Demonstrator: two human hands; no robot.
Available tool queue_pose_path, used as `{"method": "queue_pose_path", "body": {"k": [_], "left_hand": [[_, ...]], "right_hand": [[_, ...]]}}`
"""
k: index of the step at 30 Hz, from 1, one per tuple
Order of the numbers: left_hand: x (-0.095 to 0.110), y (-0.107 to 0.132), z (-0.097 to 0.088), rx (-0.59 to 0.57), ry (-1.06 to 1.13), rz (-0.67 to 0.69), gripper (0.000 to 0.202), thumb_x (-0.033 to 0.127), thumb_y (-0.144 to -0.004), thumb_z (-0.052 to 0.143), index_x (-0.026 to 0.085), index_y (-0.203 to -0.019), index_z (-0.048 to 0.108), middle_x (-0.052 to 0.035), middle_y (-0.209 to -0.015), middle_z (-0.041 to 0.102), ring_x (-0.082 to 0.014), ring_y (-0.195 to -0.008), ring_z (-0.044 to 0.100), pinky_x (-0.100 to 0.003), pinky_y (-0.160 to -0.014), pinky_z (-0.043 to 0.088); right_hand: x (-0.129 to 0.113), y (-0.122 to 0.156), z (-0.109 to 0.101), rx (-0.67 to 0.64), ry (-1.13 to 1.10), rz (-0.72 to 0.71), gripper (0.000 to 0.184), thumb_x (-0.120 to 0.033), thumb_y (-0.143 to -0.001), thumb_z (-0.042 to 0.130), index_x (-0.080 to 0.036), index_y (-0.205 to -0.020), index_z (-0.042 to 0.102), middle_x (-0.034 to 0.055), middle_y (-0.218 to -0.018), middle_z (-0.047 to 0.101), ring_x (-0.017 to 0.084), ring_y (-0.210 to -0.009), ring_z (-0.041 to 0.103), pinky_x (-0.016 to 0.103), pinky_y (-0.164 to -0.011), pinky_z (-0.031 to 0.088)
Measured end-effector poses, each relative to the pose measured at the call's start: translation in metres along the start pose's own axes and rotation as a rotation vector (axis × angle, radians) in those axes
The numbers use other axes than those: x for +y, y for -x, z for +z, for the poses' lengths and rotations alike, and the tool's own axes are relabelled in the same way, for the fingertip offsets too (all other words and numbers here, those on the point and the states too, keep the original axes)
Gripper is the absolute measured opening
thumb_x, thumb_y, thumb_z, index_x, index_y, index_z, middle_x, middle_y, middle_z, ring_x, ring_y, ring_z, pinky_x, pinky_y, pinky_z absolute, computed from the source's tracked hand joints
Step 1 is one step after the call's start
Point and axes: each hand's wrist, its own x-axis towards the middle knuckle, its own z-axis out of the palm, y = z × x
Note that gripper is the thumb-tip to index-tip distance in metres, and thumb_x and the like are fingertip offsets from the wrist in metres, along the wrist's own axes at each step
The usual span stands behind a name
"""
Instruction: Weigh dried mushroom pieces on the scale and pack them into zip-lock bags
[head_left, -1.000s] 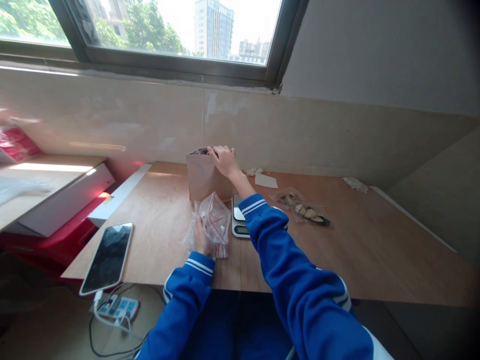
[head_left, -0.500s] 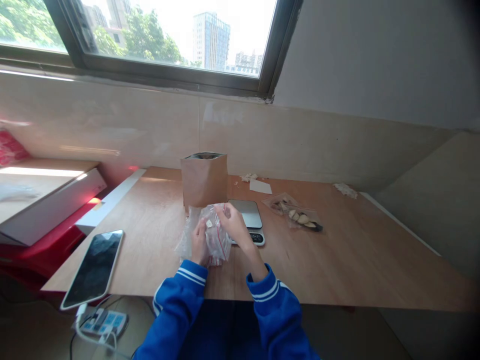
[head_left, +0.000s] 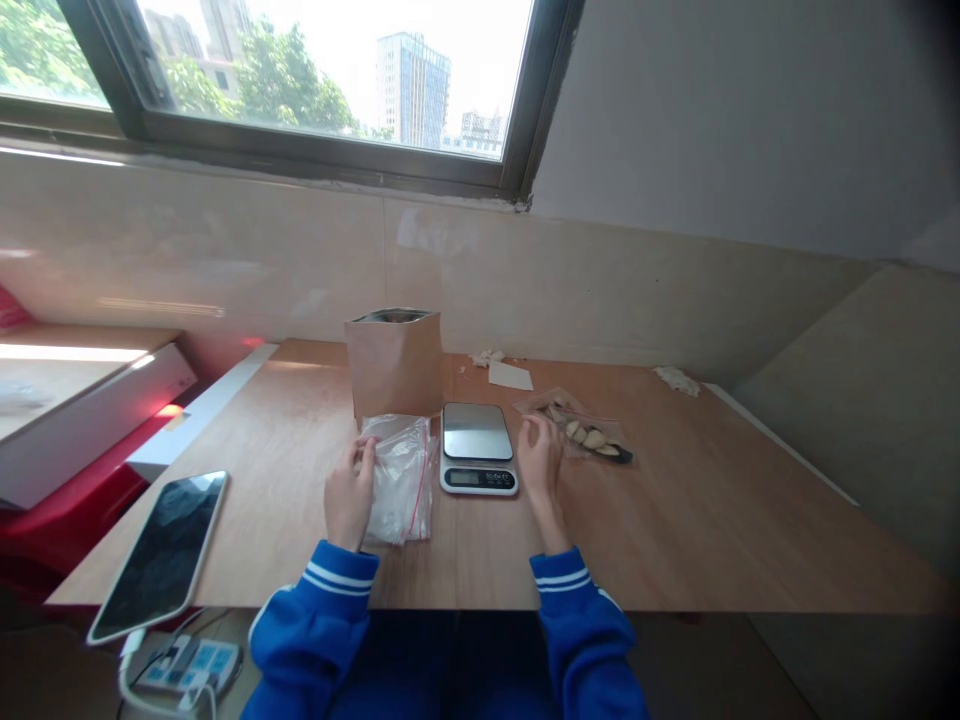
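My left hand [head_left: 349, 493] rests on the wooden table [head_left: 697, 520] with its fingers curled on the left edge of a flat clear zip bag [head_left: 403, 476] with a red seal line. My right hand [head_left: 540, 458] lies to the right of a small digital scale [head_left: 478, 448], fingers loosely stretched and holding nothing. Its fingertips are close to a clear bag filled with pale pieces [head_left: 585, 432]. An open brown paper bag [head_left: 395, 362] stands upright just behind the zip bag.
A phone [head_left: 160, 555] lies at the table's front left corner, cabled to a power strip [head_left: 184, 662] below. White boxes [head_left: 161, 385] sit to the left. Paper scraps [head_left: 510, 375] lie near the wall, with another scrap [head_left: 675, 378] at the far right.
My right hand came back from the brown paper bag to the zip bag, then moved right past the scale. The zip bag, held up before, now lies flat on the table.
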Motion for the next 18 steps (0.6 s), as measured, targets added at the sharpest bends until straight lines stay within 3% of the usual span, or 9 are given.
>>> {"method": "queue_pose_path", "body": {"k": [2, 4, 6, 9, 13, 18], "left_hand": [[-0.002, 0.000, -0.002, 0.128, -0.178, 0.011, 0.033, 0.038, -0.088, 0.050, 0.021, -0.112, 0.062, -0.0094, -0.097, 0.067, -0.0253, -0.087, 0.065, -0.036, -0.076, 0.049], [-0.001, 0.003, 0.000, 0.267, -0.280, 0.135, 0.045, 0.036, -0.087, 0.051, 0.016, -0.127, 0.053, -0.0163, -0.120, 0.057, -0.0298, -0.110, 0.058, -0.044, -0.090, 0.047], [0.001, 0.006, 0.005, 0.307, -0.294, 0.315, 0.054, 0.034, -0.087, 0.050, 0.013, -0.137, 0.043, -0.0192, -0.136, 0.044, -0.0306, -0.129, 0.043, -0.047, -0.104, 0.040], [-0.006, 0.010, 0.019, 0.128, -0.345, 0.461, 0.047, 0.032, -0.090, 0.046, 0.019, -0.135, 0.049, -0.0149, -0.144, 0.040, -0.0304, -0.139, 0.031, -0.049, -0.113, 0.030], [-0.034, 0.015, 0.040, -0.160, -0.569, 0.415, 0.043, 0.031, -0.090, 0.044, 0.019, -0.128, 0.060, -0.0149, -0.147, 0.044, -0.0369, -0.144, 0.022, -0.056, -0.113, 0.024], [-0.054, 0.016, 0.054, -0.157, -0.697, 0.350, 0.052, 0.032, -0.091, 0.039, 0.016, -0.139, 0.050, -0.0159, -0.150, 0.039, -0.0354, -0.145, 0.019, -0.056, -0.115, 0.018]], "right_hand": [[0.030, -0.009, -0.007, 0.153, 0.290, 0.030, 0.042, -0.031, -0.088, 0.043, -0.007, -0.119, 0.057, 0.0259, -0.137, 0.046, 0.036, -0.129, 0.039, 0.052, -0.102, 0.032], [0.056, -0.015, -0.012, 0.184, 0.506, 0.078, 0.052, -0.025, -0.084, 0.048, -0.004, -0.131, 0.048, 0.0296, -0.146, 0.032, 0.041, -0.134, 0.030, 0.056, -0.103, 0.029], [0.076, -0.019, -0.017, 0.159, 0.627, 0.114, 0.055, -0.022, -0.083, 0.049, -0.005, -0.135, 0.044, 0.0295, -0.146, 0.030, 0.042, -0.134, 0.029, 0.055, -0.101, 0.029], [0.092, -0.021, -0.022, 0.128, 0.668, 0.136, 0.048, -0.019, -0.084, 0.046, -0.010, -0.131, 0.049, 0.0251, -0.138, 0.044, 0.038, -0.125, 0.041, 0.050, -0.097, 0.032], [0.094, -0.021, -0.029, 0.159, 0.593, 0.132, 0.038, -0.015, -0.086, 0.041, -0.012, -0.120, 0.057, 0.0202, -0.118, 0.061, 0.034, -0.110, 0.051, 0.046, -0.091, 0.033], [0.076, -0.018, -0.047, 0.272, 0.468, 0.191, 0.029, -0.019, -0.087, 0.038, -0.014, -0.098, 0.064, 0.0170, -0.094, 0.069, 0.032, -0.095, 0.059, 0.044, -0.086, 0.034]]}}
